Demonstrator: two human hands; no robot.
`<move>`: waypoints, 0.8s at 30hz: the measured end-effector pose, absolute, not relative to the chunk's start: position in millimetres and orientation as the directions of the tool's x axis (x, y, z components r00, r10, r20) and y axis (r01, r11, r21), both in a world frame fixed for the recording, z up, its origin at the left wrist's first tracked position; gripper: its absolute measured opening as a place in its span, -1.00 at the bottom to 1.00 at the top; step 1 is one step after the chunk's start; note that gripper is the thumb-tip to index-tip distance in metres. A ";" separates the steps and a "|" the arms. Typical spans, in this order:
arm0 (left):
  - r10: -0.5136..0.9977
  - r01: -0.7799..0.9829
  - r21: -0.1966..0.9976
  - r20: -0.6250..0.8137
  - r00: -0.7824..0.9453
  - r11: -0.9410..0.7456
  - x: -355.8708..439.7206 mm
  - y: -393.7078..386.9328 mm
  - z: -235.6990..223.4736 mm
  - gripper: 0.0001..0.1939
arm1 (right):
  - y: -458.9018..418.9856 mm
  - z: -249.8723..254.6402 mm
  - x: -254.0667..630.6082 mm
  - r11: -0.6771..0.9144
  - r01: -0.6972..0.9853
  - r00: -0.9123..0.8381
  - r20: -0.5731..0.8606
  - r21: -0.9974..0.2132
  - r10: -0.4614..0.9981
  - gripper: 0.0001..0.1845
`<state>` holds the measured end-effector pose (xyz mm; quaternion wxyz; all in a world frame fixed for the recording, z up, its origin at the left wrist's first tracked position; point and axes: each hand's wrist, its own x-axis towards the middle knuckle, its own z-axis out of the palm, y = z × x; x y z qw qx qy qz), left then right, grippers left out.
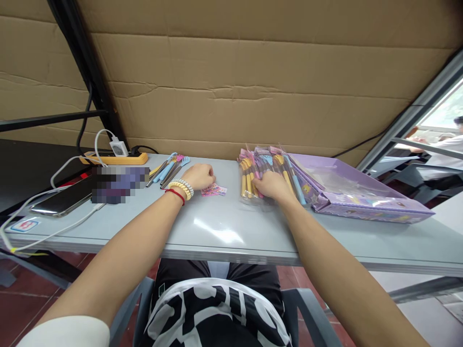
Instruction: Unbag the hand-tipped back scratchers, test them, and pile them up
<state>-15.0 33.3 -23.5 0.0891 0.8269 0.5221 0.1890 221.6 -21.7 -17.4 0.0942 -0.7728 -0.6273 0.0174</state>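
My left hand rests on the grey table with its fingers curled, right beside small pink printed cards. Whether it holds one is hidden. Left of it lie loose pieces of cutlery with metal shafts and blue, yellow and pink parts, among them a blue fork head. My right hand is closed on clear packets of cutlery with yellow, pink and blue handles, lying side by side. Its fingertips are partly hidden by the plastic.
A purple open box with clear plastic inside stands to the right. On the left are a phone, white cables and an orange power strip with a charger. Cardboard walls the back. Another person sits at far right.
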 end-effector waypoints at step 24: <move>0.940 -0.215 0.976 0.100 0.327 -0.029 10.4 12.1 -11.5 -0.73 | -36.9 -17.4 196.5 0.469 0.839 -0.181 0.670 -0.277 0.720 -0.86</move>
